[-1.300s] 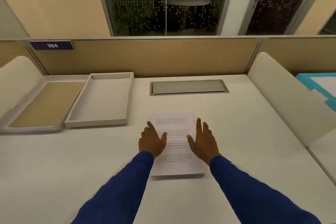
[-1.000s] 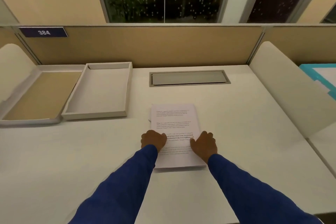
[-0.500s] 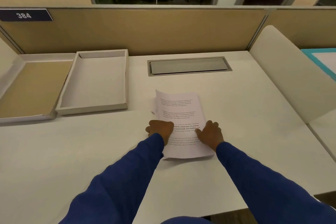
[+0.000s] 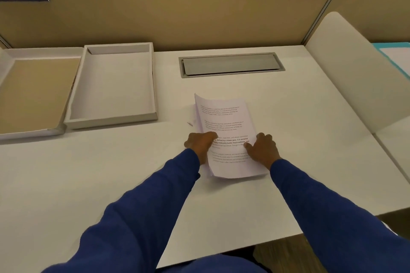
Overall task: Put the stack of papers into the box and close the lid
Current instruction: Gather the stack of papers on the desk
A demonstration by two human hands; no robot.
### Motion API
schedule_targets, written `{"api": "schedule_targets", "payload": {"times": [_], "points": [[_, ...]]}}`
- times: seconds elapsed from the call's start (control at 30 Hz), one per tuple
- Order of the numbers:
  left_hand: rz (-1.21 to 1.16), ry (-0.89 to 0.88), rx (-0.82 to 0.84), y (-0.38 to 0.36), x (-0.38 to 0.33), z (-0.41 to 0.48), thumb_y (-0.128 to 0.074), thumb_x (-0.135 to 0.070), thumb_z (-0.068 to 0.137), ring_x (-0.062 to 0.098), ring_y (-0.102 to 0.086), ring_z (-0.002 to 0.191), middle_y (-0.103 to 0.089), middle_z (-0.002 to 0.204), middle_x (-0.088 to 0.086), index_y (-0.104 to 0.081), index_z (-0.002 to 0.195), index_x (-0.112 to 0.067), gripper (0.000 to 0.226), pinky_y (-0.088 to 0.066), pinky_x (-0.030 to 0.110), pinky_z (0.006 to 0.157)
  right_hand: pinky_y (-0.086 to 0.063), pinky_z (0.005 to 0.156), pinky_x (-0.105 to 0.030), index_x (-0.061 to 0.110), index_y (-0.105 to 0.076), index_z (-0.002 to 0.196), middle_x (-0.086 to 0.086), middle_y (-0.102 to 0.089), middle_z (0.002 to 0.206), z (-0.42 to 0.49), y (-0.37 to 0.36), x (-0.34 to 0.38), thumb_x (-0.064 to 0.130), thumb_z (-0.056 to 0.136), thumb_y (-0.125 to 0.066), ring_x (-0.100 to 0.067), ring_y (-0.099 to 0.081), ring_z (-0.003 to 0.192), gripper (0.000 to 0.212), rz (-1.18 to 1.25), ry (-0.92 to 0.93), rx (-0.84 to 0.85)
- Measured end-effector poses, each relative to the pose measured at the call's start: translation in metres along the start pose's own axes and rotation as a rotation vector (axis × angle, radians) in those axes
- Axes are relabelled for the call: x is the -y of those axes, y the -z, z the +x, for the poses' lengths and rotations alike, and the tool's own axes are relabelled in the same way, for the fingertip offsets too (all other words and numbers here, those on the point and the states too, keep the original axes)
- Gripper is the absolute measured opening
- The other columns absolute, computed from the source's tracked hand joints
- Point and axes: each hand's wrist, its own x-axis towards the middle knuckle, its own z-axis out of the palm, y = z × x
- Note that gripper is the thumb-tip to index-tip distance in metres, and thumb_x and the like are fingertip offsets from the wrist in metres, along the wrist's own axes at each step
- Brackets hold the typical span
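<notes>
We have the stack of papers [image 4: 224,131] near the middle of the desk [image 4: 310,139], and it is tilted: its left edge is raised and the far left corner stands up off the surface, while the right side seems to rest on the desk, though the angle makes that hard to judge. Our left hand [image 4: 199,143] is curled around the left edge, thumb on the printed top sheet and fingers tucked out of sight beneath. Our right hand [image 4: 263,149] clasps the right edge, thumb pressed on the page and fingers bent over the side. Both hands are closed on the paper, none of it is in the box yet.

The open box [image 4: 113,86] sits to the left, well apart from the stack, and looks empty. Its lid [image 4: 37,93] lies open just beside it, further left, tan inside up.

From here we think the main risk is the stack fanning out. The sheets look loose, and along the raised left edge a few already sit out of line, so an uneven squeeze during the carry could let lower pages slide free. The box walls look like a close fit for the pages, so a skewed stack could catch a corner on the rim and buckle. A stray sheet across a wall would then keep the lid from seating.
</notes>
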Motion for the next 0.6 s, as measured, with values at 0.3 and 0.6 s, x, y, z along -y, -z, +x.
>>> {"api": "schedule_targets", "payload": {"times": [0.3,0.6], "points": [[0.121,-0.022,0.12,0.006,-0.02,-0.011,-0.056,-0.004,0.091,0.038,-0.069,0.113,-0.071,0.126,0.016,-0.054,0.137,-0.01,0.046,-0.061,0.051,0.092,-0.043,0.1,-0.043,0.001,-0.043,0.137,-0.019,-0.044,0.137,0.004,0.003,-0.007,0.044,0.095,-0.06,-0.038,-0.047,0.127,0.062,0.048,0.045,0.011],[0.209,-0.28,0.085,-0.007,-0.008,-0.037,-0.051,0.01,0.089,0.027,-0.071,0.098,-0.069,0.121,0.007,-0.05,0.128,-0.021,0.049,-0.063,0.041,0.081,-0.041,0.061,-0.027,0.013,-0.049,0.077,-0.001,-0.055,0.079,0.028,0.016,-0.027,0.057,0.084,-0.067,-0.022,-0.054,0.077,0.049,0.429,0.093,0.066]]}}
